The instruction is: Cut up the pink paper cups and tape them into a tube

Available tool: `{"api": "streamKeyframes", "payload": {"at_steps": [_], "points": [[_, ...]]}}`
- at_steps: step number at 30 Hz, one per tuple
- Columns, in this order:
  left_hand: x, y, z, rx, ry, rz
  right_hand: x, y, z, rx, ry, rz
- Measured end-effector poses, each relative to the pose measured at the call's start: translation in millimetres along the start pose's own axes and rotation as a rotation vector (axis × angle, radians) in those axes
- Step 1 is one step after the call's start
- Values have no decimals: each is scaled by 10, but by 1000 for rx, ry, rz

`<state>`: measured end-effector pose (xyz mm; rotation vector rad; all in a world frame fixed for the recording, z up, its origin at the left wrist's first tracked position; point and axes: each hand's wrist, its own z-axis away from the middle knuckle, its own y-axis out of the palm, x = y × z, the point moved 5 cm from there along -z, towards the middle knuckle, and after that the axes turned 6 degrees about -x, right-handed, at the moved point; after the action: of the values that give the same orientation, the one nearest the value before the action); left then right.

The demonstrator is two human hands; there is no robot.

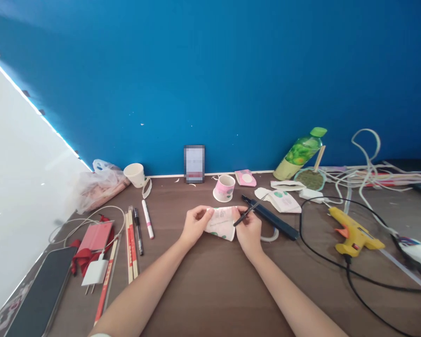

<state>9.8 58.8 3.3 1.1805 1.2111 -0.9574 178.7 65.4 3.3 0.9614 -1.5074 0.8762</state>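
Between my two hands is a curved piece cut from a paper cup (221, 223), pale pink with green spots and faint print. My left hand (196, 224) pinches its left edge. On the right edge, my right hand (248, 230) is closed on the same piece. A slim dark tool with a thin tip (245, 214) lies across the right hand's fingers; its kind is not clear. Just beyond stands a short pink paper cup (226, 185) on a round white base. To the right lie a long dark case (272, 217) and a cut cup piece (284, 201).
A yellow glue gun (354, 234) with a black cord lies on the right. Behind it are a tilted green bottle (298, 157) and white cables. On the left are a white paper cup (134, 175), a pink-white marker (148, 219), chopsticks (131, 243) and a phone (42, 295).
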Motion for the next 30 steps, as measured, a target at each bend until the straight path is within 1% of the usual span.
{"api": "streamKeyframes", "payload": {"at_steps": [5, 8, 11, 15, 17, 18, 21, 26, 28, 30], "points": [[-12, -39, -7, -36, 78, -143, 33, 8, 22, 3, -34, 12], [-27, -57, -9, -58, 100, -155, 38, 8, 27, 14, -36, 11], [-33, -46, -5, -53, 58, -114, 41, 5, 24, 19, -39, 0], [-6, 13, 11, 31, -31, -5, 26, -15, 6, -21, -40, -16], [5, 24, 13, 55, -30, -9, 10, -20, -4, -42, -30, -20], [11, 18, 10, 49, -23, -28, 4, -17, -7, -42, -25, -20], [18, -40, -13, -23, 9, -81, 12, 17, -6, -6, -32, -33], [-11, -183, -46, -244, 49, -77, 7, 91, 18, 112, 27, -53], [-25, -209, -46, -292, 48, -74, 4, 94, 24, 133, 38, -29], [-41, -217, -43, -312, 61, -81, 11, 99, 31, 168, 24, -11]]}}
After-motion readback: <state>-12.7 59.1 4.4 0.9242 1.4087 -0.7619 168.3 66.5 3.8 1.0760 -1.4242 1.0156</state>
